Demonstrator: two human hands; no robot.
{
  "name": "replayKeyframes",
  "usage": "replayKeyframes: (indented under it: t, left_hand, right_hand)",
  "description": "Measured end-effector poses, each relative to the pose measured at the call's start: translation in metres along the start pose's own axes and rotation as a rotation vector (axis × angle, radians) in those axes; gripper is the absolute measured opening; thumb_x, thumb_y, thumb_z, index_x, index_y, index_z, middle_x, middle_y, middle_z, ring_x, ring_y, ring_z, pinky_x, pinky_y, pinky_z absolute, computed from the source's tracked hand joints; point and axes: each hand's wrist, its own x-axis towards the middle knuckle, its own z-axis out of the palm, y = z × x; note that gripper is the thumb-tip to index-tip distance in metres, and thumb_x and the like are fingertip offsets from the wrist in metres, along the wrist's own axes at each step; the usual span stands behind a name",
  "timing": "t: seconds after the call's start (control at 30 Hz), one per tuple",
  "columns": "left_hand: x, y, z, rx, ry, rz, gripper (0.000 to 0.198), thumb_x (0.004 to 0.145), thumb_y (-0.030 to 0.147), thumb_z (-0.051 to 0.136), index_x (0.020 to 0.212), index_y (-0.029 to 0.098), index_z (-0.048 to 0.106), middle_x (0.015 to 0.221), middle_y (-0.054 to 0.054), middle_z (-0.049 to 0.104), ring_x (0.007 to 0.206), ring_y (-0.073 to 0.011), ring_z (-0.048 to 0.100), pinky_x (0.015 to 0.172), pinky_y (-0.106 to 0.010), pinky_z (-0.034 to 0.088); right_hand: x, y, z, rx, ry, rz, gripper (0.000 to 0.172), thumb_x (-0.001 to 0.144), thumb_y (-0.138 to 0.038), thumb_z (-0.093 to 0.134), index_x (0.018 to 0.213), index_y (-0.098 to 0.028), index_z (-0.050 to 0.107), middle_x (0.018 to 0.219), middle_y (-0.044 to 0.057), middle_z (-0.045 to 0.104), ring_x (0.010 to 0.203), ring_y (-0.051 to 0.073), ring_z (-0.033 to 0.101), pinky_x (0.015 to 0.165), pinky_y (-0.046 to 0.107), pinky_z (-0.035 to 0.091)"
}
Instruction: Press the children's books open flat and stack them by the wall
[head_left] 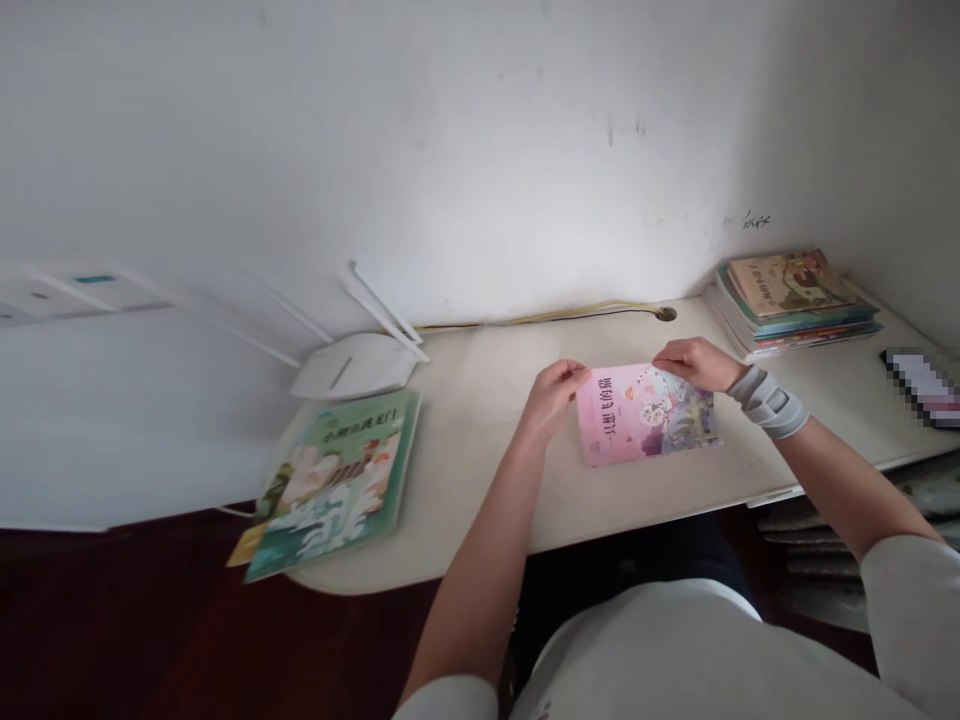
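Holding a pink book (pixel 646 418) by its far edge, the two hands work over the white table (pixel 480 500) in the head view, the only view there is. The left hand (pixel 556 393) pinches the corner at the left, thumb and fingers closed on it, while the right hand (pixel 697 362) grips the same edge farther to the right, a grey band (pixel 772 400) around that wrist. The book looks closed, front cover up, its title running sideways; whether its near edge touches the table I cannot tell. As for progress, the handling seems midway: this book is picked out and in both hands, but is not set down on either pile. At the left end, just in front of a white router (pixel 356 366), a green book (pixel 341 475) tops a low pile whose near corner hangs over the table's edge. At the far right, a taller stack of books (pixel 795 285) stands by the wall, untouched by either hand. How much of either pile is finished or left to handle cannot be judged from this view.
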Motion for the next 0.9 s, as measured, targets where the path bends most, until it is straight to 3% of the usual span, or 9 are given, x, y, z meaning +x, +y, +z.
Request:
replayKeyframes:
  t: [0.17,0.23,0.33,0.47,0.6,0.73,0.9]
  left_hand:
    - [0.012,-0.010,0.008,0.354,0.101,-0.116,0.029,0.076,0.029,0.053,0.102,0.017,0.053,0.077,-0.003,0.061,0.071,-0.0166,0.061,0.065,-0.028,0.046]
    - [0.017,-0.013,0.010,0.458,0.108,-0.141,0.030,0.073,0.024,0.056,0.102,0.018,0.054,0.079,-0.004,0.062,0.077,-0.0198,0.062,0.071,-0.031,0.045]
    - [0.021,-0.014,0.013,0.622,0.101,-0.162,0.022,0.070,0.020,0.059,0.092,0.018,0.058,0.095,-0.010,0.062,0.096,-0.0276,0.059,0.085,-0.040,0.042]
    - [0.021,-0.011,0.015,0.730,0.071,-0.181,0.008,0.071,0.023,0.059,0.075,0.016,0.059,0.113,-0.017,0.057,0.108,-0.0339,0.053,0.091,-0.045,0.038]
    - [0.024,-0.011,0.016,0.710,0.052,-0.230,0.013,0.071,0.027,0.061,0.067,0.017,0.056,0.102,-0.017,0.061,0.107,-0.0328,0.054,0.090,-0.043,0.039]
    - [0.027,-0.012,0.015,0.548,0.055,-0.257,0.018,0.068,0.029,0.066,0.066,0.019,0.052,0.082,-0.011,0.063,0.101,-0.0293,0.057,0.081,-0.036,0.044]
    - [0.007,-0.014,0.007,0.192,0.012,-0.317,0.030,0.074,0.043,0.060,0.087,0.018,0.053,0.080,-0.009,0.065,0.075,-0.0196,0.064,0.062,-0.029,0.048]
  right_hand:
    - [-0.015,0.037,0.000,-0.031,-0.118,0.404,0.035,0.089,-0.037,0.041,0.084,-0.014,0.067,0.068,0.001,0.066,0.062,0.012,0.058,0.061,0.021,0.042]
    - [-0.020,0.048,0.006,-0.140,-0.181,0.580,0.035,0.090,-0.036,0.039,0.086,-0.015,0.067,0.066,0.001,0.066,0.062,0.011,0.059,0.063,0.020,0.043]
    - [-0.022,0.052,0.019,-0.291,-0.173,0.722,0.029,0.088,-0.034,0.044,0.089,-0.015,0.067,0.082,0.006,0.070,0.076,0.015,0.064,0.070,0.024,0.045]
    - [-0.021,0.040,0.039,-0.442,-0.119,0.810,0.033,0.090,-0.031,0.038,0.107,-0.014,0.061,0.098,0.018,0.068,0.090,0.027,0.065,0.074,0.037,0.046]
    - [-0.021,0.027,0.054,-0.534,-0.115,0.813,0.037,0.089,-0.016,0.031,0.116,-0.016,0.056,0.095,0.020,0.068,0.088,0.029,0.066,0.071,0.040,0.047]
    - [-0.023,0.021,0.059,-0.594,-0.079,0.795,0.037,0.087,-0.015,0.031,0.113,-0.017,0.057,0.095,0.021,0.067,0.085,0.029,0.067,0.068,0.039,0.048]
    - [-0.027,0.023,0.062,-0.622,-0.020,0.774,0.033,0.088,-0.015,0.032,0.109,-0.018,0.058,0.091,0.019,0.068,0.080,0.028,0.067,0.064,0.037,0.048]
